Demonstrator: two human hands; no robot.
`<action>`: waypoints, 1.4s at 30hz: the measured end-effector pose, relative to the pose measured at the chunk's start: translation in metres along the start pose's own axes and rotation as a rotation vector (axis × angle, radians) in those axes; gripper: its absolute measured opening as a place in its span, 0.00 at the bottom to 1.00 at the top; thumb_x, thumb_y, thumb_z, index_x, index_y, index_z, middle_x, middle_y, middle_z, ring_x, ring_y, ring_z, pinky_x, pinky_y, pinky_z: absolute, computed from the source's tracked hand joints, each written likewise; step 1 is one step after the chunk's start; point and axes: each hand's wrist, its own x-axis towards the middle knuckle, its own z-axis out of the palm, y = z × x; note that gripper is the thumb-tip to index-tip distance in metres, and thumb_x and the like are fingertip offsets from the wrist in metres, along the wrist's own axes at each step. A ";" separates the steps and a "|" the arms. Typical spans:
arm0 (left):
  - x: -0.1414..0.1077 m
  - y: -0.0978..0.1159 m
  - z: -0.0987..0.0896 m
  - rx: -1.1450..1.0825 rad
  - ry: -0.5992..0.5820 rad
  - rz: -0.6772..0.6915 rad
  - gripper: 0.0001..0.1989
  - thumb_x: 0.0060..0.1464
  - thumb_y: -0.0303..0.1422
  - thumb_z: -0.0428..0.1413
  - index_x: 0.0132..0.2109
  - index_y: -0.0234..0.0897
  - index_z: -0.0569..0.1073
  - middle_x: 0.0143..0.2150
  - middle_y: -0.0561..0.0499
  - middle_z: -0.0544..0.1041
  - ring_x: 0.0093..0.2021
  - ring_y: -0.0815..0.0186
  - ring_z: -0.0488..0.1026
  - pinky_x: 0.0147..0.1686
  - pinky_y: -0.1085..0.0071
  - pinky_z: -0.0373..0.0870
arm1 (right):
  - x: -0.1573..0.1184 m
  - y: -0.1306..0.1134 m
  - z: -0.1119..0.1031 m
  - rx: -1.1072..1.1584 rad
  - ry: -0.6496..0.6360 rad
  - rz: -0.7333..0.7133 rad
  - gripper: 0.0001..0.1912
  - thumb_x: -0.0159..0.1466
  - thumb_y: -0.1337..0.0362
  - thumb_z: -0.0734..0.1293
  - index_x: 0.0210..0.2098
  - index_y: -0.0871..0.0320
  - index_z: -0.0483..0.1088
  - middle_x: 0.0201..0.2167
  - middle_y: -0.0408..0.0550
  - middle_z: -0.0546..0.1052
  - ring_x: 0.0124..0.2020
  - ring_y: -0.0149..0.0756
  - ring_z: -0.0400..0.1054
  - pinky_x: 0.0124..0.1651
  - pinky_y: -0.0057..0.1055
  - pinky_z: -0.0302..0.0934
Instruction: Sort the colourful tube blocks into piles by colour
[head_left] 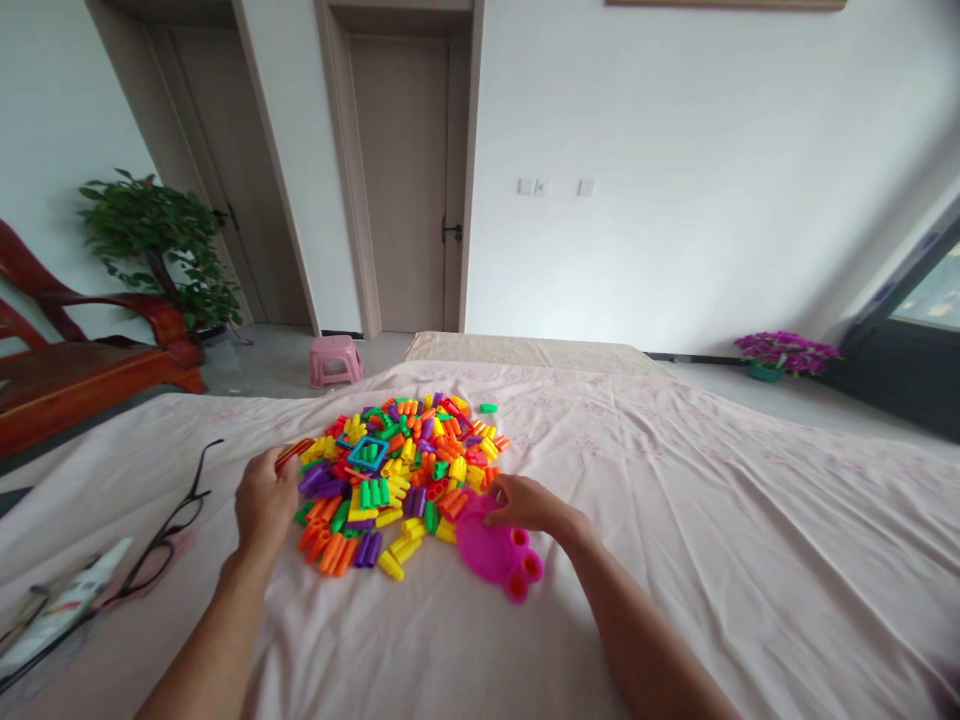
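Observation:
A wide pile of small plastic pieces [405, 435] in orange, yellow, green, purple and red lies on the cloth. At the pile's left edge my left hand [268, 492] is closed on a red and dark striped piece [295, 453]. My right hand [525, 502] is at the pile's right side, its fingers curled over the upper edge of a flat pink plate [487, 548]. Three round cups with orange insides stick out of the plate's lower right end. A blue square frame [368, 453] rests on the pile.
Black-rimmed glasses [161, 545] and a white tube [71, 600] lie on the pale cloth [675, 560] at the left. Beyond it stand a pink stool [335, 361], a wooden chair [97, 365] and potted plants.

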 end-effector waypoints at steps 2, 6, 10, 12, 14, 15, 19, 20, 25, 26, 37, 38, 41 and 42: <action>-0.005 -0.018 0.009 -0.046 -0.067 0.014 0.22 0.56 0.42 0.50 0.51 0.33 0.75 0.48 0.40 0.77 0.51 0.52 0.73 0.54 0.56 0.68 | 0.001 -0.005 0.002 0.118 -0.044 -0.031 0.13 0.52 0.57 0.73 0.31 0.58 0.71 0.26 0.40 0.73 0.26 0.28 0.63 0.26 0.24 0.49; -0.016 -0.033 0.031 -0.129 -0.161 0.078 0.27 0.57 0.48 0.48 0.55 0.33 0.72 0.55 0.39 0.75 0.57 0.54 0.70 0.59 0.59 0.65 | -0.001 -0.021 0.006 0.510 -0.142 -0.110 0.13 0.55 0.57 0.72 0.33 0.60 0.72 0.25 0.40 0.72 0.25 0.26 0.62 0.27 0.23 0.54; -0.018 -0.038 0.041 -0.146 -0.168 0.079 0.28 0.59 0.48 0.45 0.56 0.34 0.72 0.57 0.39 0.73 0.59 0.54 0.68 0.62 0.57 0.62 | 0.002 -0.027 0.008 0.852 -0.043 -0.175 0.23 0.58 0.51 0.69 0.47 0.59 0.72 0.38 0.48 0.77 0.34 0.33 0.72 0.36 0.28 0.65; -0.017 -0.040 0.041 -0.148 -0.171 0.078 0.27 0.59 0.48 0.45 0.56 0.34 0.72 0.57 0.39 0.73 0.59 0.54 0.68 0.62 0.57 0.61 | 0.009 -0.018 0.007 0.829 0.169 -0.123 0.21 0.60 0.52 0.66 0.48 0.59 0.72 0.41 0.51 0.77 0.38 0.37 0.73 0.39 0.32 0.67; -0.017 -0.043 0.040 -0.147 -0.173 0.080 0.27 0.59 0.47 0.45 0.55 0.34 0.72 0.56 0.39 0.74 0.59 0.54 0.68 0.62 0.57 0.62 | 0.016 -0.003 0.006 0.610 0.385 -0.034 0.17 0.61 0.57 0.66 0.46 0.59 0.73 0.43 0.51 0.78 0.40 0.37 0.73 0.42 0.32 0.67; -0.017 -0.044 0.040 -0.145 -0.172 0.081 0.27 0.60 0.47 0.45 0.55 0.34 0.72 0.56 0.39 0.74 0.58 0.54 0.69 0.61 0.57 0.62 | 0.019 0.004 0.007 0.465 0.446 0.005 0.16 0.60 0.60 0.66 0.45 0.59 0.73 0.43 0.51 0.78 0.41 0.37 0.73 0.43 0.33 0.66; -0.017 -0.044 0.040 -0.134 -0.161 0.086 0.27 0.59 0.48 0.45 0.54 0.33 0.73 0.55 0.38 0.74 0.57 0.53 0.69 0.61 0.56 0.63 | 0.023 0.020 0.015 -0.011 0.421 0.005 0.21 0.57 0.59 0.71 0.49 0.55 0.74 0.48 0.51 0.76 0.51 0.43 0.68 0.50 0.33 0.62; -0.018 -0.043 0.040 -0.131 -0.159 0.089 0.27 0.59 0.48 0.45 0.54 0.33 0.73 0.55 0.38 0.74 0.57 0.53 0.69 0.61 0.57 0.63 | 0.023 0.020 0.018 -0.081 0.415 -0.008 0.21 0.56 0.57 0.72 0.49 0.54 0.74 0.48 0.51 0.76 0.52 0.44 0.67 0.51 0.33 0.61; -0.018 -0.041 0.039 -0.125 -0.160 0.103 0.26 0.60 0.47 0.45 0.54 0.33 0.73 0.55 0.39 0.75 0.57 0.53 0.70 0.60 0.57 0.63 | 0.023 0.016 0.021 -0.036 0.438 -0.017 0.18 0.56 0.53 0.73 0.41 0.56 0.76 0.39 0.50 0.77 0.40 0.40 0.71 0.43 0.32 0.64; -0.018 -0.041 0.039 -0.123 -0.161 0.105 0.26 0.60 0.47 0.45 0.54 0.33 0.73 0.55 0.39 0.75 0.57 0.54 0.70 0.60 0.57 0.63 | 0.025 0.016 0.022 0.060 0.446 -0.030 0.17 0.56 0.53 0.72 0.40 0.57 0.76 0.37 0.50 0.77 0.37 0.39 0.71 0.41 0.33 0.65; -0.020 -0.036 0.036 -0.083 -0.149 0.107 0.26 0.60 0.46 0.45 0.54 0.33 0.73 0.54 0.39 0.76 0.56 0.54 0.71 0.59 0.59 0.65 | 0.023 -0.005 0.020 0.254 0.611 -0.154 0.10 0.60 0.60 0.66 0.38 0.57 0.75 0.39 0.48 0.76 0.32 0.32 0.70 0.35 0.29 0.64; -0.020 -0.034 0.035 -0.074 -0.147 0.110 0.26 0.60 0.46 0.44 0.54 0.32 0.73 0.54 0.39 0.76 0.56 0.54 0.71 0.58 0.59 0.65 | 0.017 -0.011 0.017 0.203 0.493 -0.130 0.10 0.61 0.58 0.65 0.33 0.58 0.74 0.33 0.46 0.76 0.29 0.31 0.69 0.33 0.28 0.61; -0.023 -0.027 0.031 -0.040 -0.138 0.117 0.25 0.61 0.44 0.44 0.53 0.32 0.73 0.53 0.39 0.76 0.55 0.54 0.71 0.58 0.58 0.65 | 0.002 -0.032 0.012 0.077 0.143 -0.087 0.16 0.60 0.50 0.67 0.29 0.57 0.74 0.26 0.43 0.75 0.27 0.31 0.67 0.29 0.26 0.55; -0.024 -0.024 0.028 -0.012 -0.125 0.133 0.24 0.62 0.44 0.45 0.53 0.33 0.74 0.53 0.39 0.76 0.55 0.53 0.71 0.58 0.57 0.65 | -0.002 -0.038 0.013 0.034 0.089 -0.082 0.16 0.58 0.49 0.69 0.31 0.56 0.75 0.27 0.42 0.76 0.28 0.31 0.67 0.29 0.26 0.53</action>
